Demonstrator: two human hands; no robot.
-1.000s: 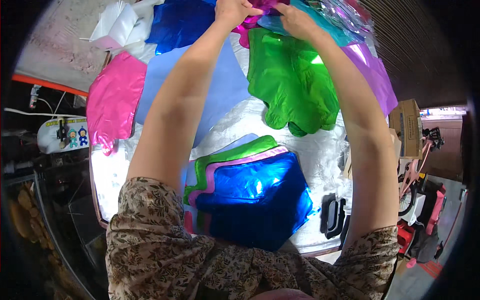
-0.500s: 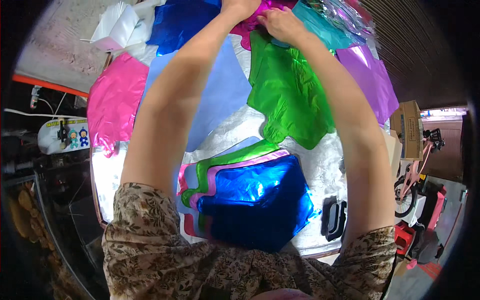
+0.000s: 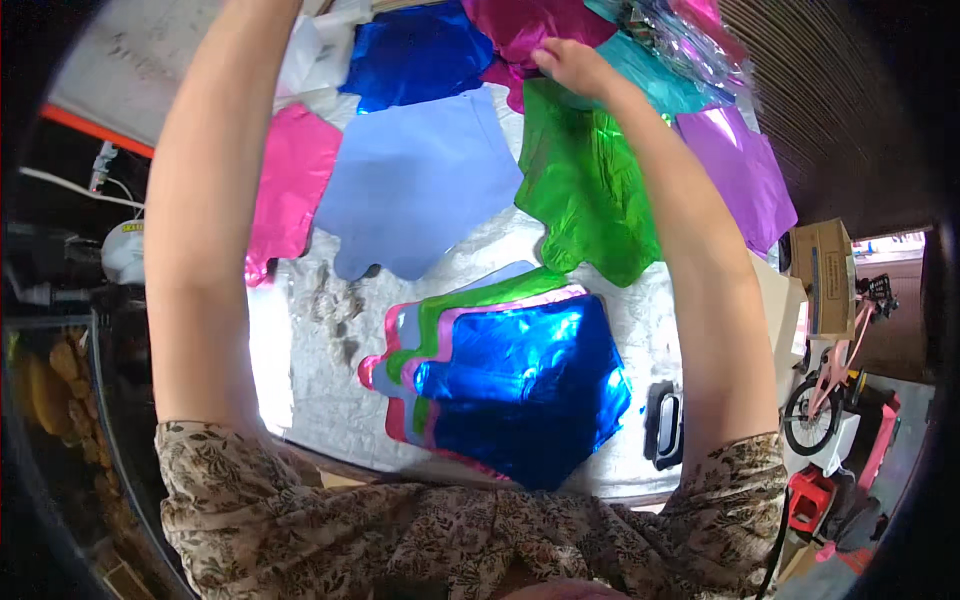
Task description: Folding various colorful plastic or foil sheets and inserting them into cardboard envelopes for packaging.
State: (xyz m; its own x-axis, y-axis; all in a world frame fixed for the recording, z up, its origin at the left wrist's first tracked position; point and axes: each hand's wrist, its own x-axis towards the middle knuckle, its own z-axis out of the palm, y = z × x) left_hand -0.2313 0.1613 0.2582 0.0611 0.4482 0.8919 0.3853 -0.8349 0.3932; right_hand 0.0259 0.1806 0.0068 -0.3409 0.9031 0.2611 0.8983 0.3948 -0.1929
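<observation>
My right hand (image 3: pixel 580 70) is at the far middle, over a shiny magenta foil piece (image 3: pixel 535 25). Its fingers are curled in and closed; whether they pinch the foil's edge is not clear. Only the forearm of my left arm shows, reaching up past the far left edge; the left hand is out of view. Just below my right hand lies a green foil piece (image 3: pixel 585 190), flat like an uninflated balloon. Close to me rests a stack of overlapping foil pieces, a dark blue one (image 3: pixel 525 380) on top and green, pink and pale blue edges fanning out underneath.
Around these lie pale blue (image 3: pixel 420 180), pink (image 3: pixel 290 185), blue (image 3: pixel 420 55), teal (image 3: pixel 660 75) and purple (image 3: pixel 740 170) foil pieces on a silvery table cover (image 3: pixel 320 400). A black handle-like item (image 3: pixel 664 425) sits right of the stack. Clear packaging (image 3: pixel 690 55) is far right; cardboard boxes (image 3: pixel 822 280) stand beside the table.
My left hand has left the magenta foil, swinging up and left out of view. My right hand stays near the foil. The view has shifted slightly, uncovering the pale blue piece.
</observation>
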